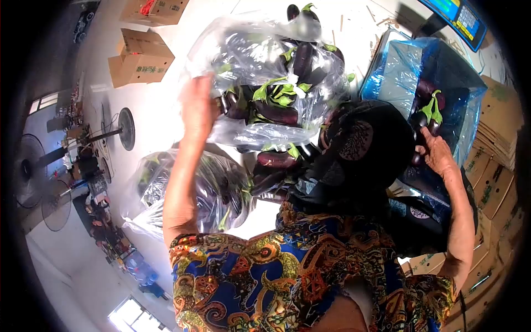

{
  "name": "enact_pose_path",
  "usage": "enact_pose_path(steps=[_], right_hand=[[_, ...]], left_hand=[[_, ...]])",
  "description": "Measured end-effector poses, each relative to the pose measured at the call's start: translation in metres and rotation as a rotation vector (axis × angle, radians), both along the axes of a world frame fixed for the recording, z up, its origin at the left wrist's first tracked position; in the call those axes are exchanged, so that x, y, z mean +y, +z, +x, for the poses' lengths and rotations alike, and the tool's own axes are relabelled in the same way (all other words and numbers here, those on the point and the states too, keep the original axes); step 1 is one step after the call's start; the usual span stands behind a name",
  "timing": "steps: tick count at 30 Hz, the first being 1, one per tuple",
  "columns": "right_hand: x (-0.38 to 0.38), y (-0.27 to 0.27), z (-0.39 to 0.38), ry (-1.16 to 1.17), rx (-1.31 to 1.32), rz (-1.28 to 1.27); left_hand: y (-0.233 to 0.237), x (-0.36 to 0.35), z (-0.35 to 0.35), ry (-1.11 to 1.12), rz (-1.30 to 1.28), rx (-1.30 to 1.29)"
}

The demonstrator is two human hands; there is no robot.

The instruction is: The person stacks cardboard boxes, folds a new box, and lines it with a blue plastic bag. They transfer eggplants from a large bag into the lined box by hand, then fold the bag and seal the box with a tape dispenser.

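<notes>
co-worker's hand (pixel 196 108) | crinkly clear bag (pixel 239 51) | glossy purple eggplants (pixel 276 114)

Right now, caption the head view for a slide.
Person in patterned shirt holds a clear bag of aubergines, other hand at a blue-lined box.

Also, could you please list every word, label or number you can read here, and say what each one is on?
None can be read for certain.
Green print on the cardboard box: too blurred to read.
Red mark on the top box: blurred.
Display and keys on the scale panel: too small to read.
Green print on the flat cartons: unreadable.
</notes>
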State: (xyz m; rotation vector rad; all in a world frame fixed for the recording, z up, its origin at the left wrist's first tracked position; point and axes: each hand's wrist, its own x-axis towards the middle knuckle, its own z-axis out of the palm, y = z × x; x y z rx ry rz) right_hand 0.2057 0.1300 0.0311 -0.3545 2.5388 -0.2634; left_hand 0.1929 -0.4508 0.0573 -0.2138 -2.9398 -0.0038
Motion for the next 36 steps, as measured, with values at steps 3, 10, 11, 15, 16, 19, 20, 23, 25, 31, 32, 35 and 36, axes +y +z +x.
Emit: enact_pose_path(steps=[3, 10, 11, 15, 16, 19, 20, 23, 25, 31, 32, 35, 36], right_hand=[[-0.005, 0.004, -0.002, -0.03, -0.025, 0.018], [0.002, -0.001, -0.004, -0.054, -0.03, -0.008], [0.004, -0.004, -0.003, -0.061, -0.043, -0.014], [-0.001, -0.004, -0.008, -0.045, -0.036, 0.053], [0.002, -0.008, -0.006, -0.067, -0.017, -0.035], [0.015, -0.029, -0.006, -0.117, -0.034, -0.226], [0.022, -0.035, -0.008, -0.135, -0.09, -0.232], [0.005, -0.015, -0.012, -0.183, -0.128, -0.16], [-0.016, 0.006, -0.02, -0.196, -0.147, -0.079], [0.003, 0.003, -0.018, -0.093, -0.137, -0.128], [0.002, 0.01, -0.021, -0.102, -0.173, -0.063], [0.005, 0.023, -0.032, -0.191, -0.254, -0.036], [0.011, 0.023, -0.032, -0.188, -0.189, -0.106]], left_hand=[[-0.034, 0.043, -0.011, -0.116, 0.362, -0.329], [-0.147, 0.012, -0.105, 0.061, 0.11, -0.646], [-0.149, 0.011, -0.114, 0.15, 0.153, -0.719], [-0.204, -0.026, -0.158, -0.002, 0.194, -0.211], [-0.197, -0.041, -0.189, 0.071, 0.434, -0.209], [-0.161, -0.04, -0.232, 0.43, 0.936, 0.233], [-0.161, -0.04, -0.235, 0.446, 0.894, 0.154], [-0.139, 0.002, -0.21, 0.411, 0.469, -0.229], [-0.156, 0.059, -0.168, 0.199, 0.293, -0.518], [-0.187, 0.147, -0.083, 0.133, 0.154, -0.518], [-0.191, 0.139, -0.081, 0.11, 0.21, -0.506], [-0.132, 0.131, -0.077, 0.133, 0.63, -0.651], [-0.134, 0.125, -0.07, 0.06, 0.891, -0.612]])
